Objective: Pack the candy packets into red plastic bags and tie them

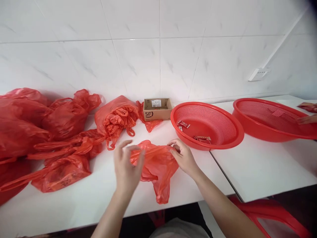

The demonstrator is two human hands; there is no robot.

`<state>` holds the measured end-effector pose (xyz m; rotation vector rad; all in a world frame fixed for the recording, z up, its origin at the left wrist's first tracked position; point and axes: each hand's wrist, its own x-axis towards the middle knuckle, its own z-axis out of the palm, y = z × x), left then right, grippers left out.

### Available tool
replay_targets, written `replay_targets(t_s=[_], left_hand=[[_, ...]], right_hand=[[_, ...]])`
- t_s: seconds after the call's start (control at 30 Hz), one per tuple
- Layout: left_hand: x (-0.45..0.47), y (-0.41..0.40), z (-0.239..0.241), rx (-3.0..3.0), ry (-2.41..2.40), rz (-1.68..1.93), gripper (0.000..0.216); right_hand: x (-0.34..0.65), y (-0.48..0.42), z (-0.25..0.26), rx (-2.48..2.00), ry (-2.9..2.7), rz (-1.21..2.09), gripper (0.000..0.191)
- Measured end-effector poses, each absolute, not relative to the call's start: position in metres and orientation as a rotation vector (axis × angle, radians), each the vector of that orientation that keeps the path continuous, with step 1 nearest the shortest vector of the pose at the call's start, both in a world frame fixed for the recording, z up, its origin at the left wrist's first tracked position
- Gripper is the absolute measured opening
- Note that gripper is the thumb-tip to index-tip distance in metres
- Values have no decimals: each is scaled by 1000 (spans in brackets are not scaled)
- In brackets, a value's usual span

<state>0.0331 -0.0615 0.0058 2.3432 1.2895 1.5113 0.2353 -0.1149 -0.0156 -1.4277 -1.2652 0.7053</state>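
Observation:
A red plastic bag [158,165] hangs loose in front of me over the white table, one handle drooping toward the front edge. My right hand [182,155] pinches the bag's upper right edge between thumb and fingers. Just left of the bag is my left hand [130,165], its fingers curved and spread apart, slightly blurred. It appears to hold nothing. Behind the bag lies a bundle of folded red bags [119,117]. To the right, a red plastic basket [223,124] contains several small wrapped packets [203,138].
Filled red bags [64,115] crowd the table's left side. A small cardboard box [157,114] stands against the tiled wall. Farther right is a second red basket [262,127], with another person's hand [308,119] at its rim. A seam [224,172] divides the tables.

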Motion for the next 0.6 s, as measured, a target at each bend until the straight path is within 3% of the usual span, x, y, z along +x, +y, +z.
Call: replay_targets(t_s=[0.1, 0.23, 0.3, 0.47, 0.6], left_hand=[[52, -78, -14, 2594, 1284, 1240, 16], [28, -49, -39, 2467, 1581, 1110, 65], [1, -31, -35, 2324, 1681, 1084, 76], [-56, -22, -6, 2242, 1633, 600, 53], [-63, -34, 2, 1941, 1523, 489, 47]], right_hand=[[228, -117, -9, -1381, -1272, 767, 17], [233, -123, -4, -1360, -1339, 836, 15], [243, -124, -8, -1381, -1443, 882, 13], [271, -123, -22, -1542, -1598, 705, 14], [261, -130, -15, -1562, -1548, 503, 14]])
